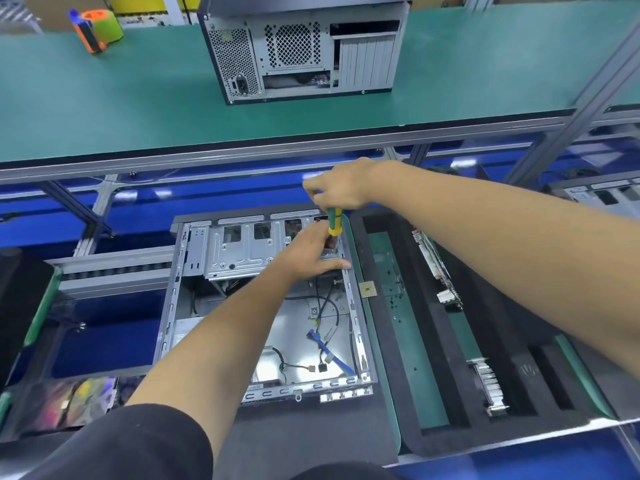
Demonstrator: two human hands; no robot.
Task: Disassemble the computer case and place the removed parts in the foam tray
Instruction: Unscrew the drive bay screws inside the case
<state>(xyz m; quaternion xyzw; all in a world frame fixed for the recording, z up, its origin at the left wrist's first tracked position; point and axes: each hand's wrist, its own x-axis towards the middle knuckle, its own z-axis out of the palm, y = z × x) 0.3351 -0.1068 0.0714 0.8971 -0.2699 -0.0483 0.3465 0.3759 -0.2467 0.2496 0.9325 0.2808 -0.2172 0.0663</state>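
Observation:
An open computer case (180, 271) lies flat in front of me, its metal drive cage (242, 251) at the far end and loose cables (329, 348) on its floor. My right hand (341, 188) grips the top of a green-and-yellow screwdriver (334, 221), held upright over the case's far right corner. My left hand (313, 252) holds a small metal part at that corner, right beside the screwdriver's shaft. The tip is hidden behind my fingers. The black foam tray (384, 327) lies to the right of the case.
The tray's slots hold a circuit board (438, 268), a finned card (488, 386) and small screws (393, 301); a CPU chip (367, 289) lies on its left edge. A second case (301, 50) and an orange-green tape dispenser (97, 29) stand on the raised green shelf.

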